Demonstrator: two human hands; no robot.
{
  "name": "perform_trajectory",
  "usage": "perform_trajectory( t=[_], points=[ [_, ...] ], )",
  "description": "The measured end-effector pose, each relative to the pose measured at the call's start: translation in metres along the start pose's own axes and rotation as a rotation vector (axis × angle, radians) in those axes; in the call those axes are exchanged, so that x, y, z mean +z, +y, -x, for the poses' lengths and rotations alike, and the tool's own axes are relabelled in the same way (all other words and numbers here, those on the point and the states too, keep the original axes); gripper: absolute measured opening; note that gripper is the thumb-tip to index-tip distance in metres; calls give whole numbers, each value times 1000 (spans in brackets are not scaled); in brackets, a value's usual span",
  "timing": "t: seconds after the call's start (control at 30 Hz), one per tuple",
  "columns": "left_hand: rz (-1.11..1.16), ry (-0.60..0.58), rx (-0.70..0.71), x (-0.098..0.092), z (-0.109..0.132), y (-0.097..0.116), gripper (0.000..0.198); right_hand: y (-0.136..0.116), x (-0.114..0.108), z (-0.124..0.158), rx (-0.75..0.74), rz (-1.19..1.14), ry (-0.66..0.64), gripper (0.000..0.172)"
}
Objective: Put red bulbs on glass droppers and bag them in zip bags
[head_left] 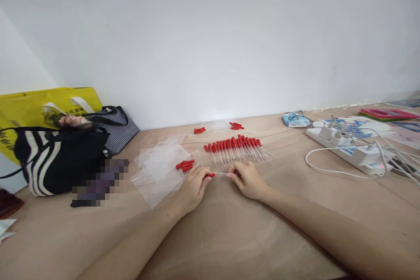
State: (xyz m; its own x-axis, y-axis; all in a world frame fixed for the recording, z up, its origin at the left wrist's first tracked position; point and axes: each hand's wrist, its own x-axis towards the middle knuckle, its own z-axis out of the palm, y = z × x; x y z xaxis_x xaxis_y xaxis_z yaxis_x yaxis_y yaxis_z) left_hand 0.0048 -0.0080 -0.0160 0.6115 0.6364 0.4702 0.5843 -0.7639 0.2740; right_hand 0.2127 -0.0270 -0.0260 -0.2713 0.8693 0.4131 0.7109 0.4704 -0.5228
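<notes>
Between my two hands a glass dropper tube [220,173] lies level, its left end at a red rubber bulb [209,175]. My left hand [196,183] is closed on the bulb. The fingers of my right hand [245,179] pinch the tube's other end. Just beyond my hands a row of droppers with red bulbs [234,143] rests on the table, bulbs pointing away from me. Several loose red bulbs [185,165] and bare glass tubes [197,157] lie beside my left hand, near clear plastic zip bags [157,183].
More red bulbs [236,126] and clear tubes [220,126] lie by the wall. At left stand a black bag [75,162], a striped bag [114,129] and a yellow bag [19,109]. On the right are a power strip [348,148] with white cables and a blue mask [295,120].
</notes>
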Motion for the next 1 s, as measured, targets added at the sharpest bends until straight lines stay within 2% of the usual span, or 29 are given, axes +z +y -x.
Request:
perform_trajectory(
  t=[0.13, 0.37, 0.6, 0.77, 1.0],
  points=[
    [9, 10, 26, 0, -1, 0, 22, -1, 0, 1, -46, -17, 4, 13],
    [29, 23, -14, -1, -1, 0, 23, 1, -1, 1, -55, -67, 76, 17],
    [86, 40, -43, -4, -1, 5, 23, -4, -4, 2, -166, -25, -27, 17],
    [166, 24, -105, -7, -3, 12, 25, -9, -7, 3, -189, -51, -42, 13],
    [114, 6, 6, -8, -2, 14, 20, -3, -11, 1, -264, 83, -112, 15]
  ],
)
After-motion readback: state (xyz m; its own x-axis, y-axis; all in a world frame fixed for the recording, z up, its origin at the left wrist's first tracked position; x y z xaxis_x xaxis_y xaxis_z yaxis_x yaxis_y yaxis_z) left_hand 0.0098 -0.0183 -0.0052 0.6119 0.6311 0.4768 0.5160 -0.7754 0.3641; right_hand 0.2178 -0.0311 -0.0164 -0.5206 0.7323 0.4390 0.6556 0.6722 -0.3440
